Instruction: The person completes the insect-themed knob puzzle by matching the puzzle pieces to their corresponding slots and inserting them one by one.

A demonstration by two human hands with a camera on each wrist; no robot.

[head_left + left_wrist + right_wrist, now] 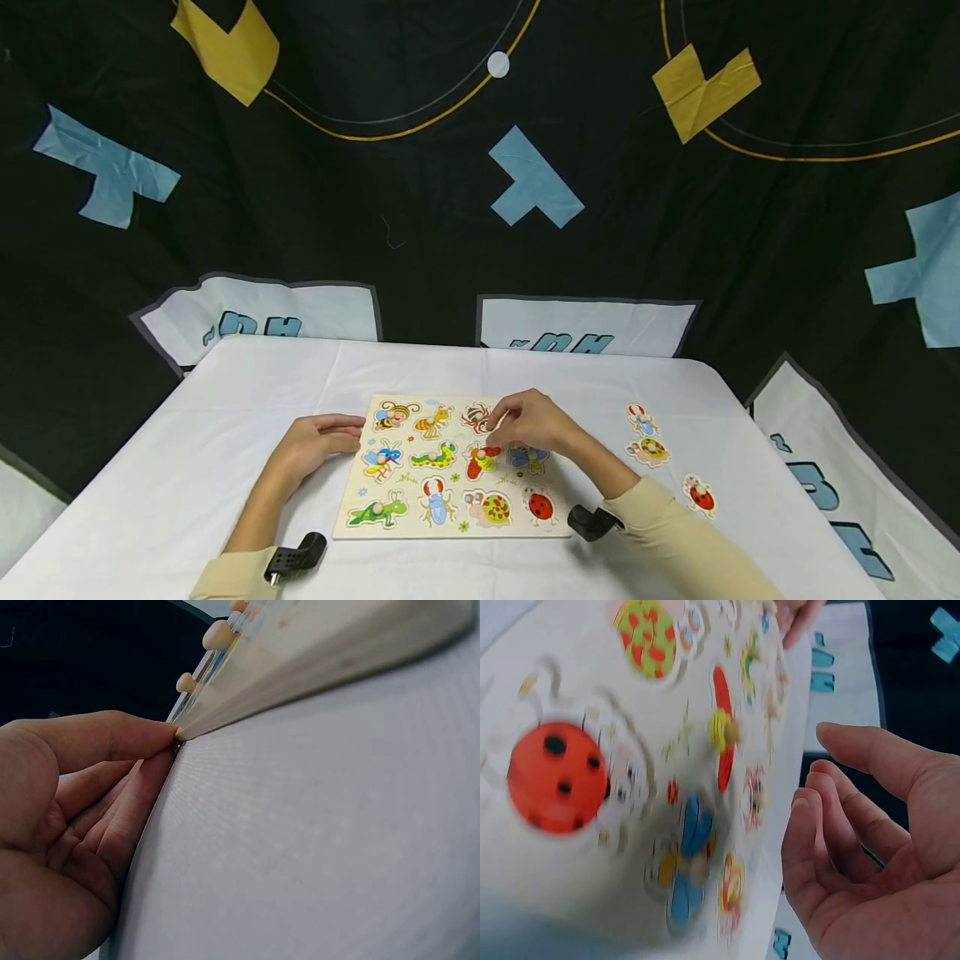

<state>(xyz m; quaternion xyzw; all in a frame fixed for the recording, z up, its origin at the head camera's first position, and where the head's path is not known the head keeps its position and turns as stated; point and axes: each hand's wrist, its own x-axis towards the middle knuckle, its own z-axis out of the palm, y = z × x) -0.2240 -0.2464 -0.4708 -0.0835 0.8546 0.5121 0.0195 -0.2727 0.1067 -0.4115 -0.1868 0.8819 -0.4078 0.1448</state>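
Note:
A wooden peg puzzle board with insect pictures lies flat on the white table. My left hand touches its left edge with fairly straight fingers; in the left wrist view, thumb and fingertips meet at that edge. My right hand hovers over the upper right, beside the spider piece, covering the top right corner. The right wrist view shows a gap between its thumb and bent fingers, with nothing held. A red-winged piece and a blue-winged piece with knobs sit below it in the board.
Right of the board lie three loose pieces: a stag beetle, a snail and a ladybug. The board's ladybug spot shows no knob. A black curtain hangs behind the white tablecloth.

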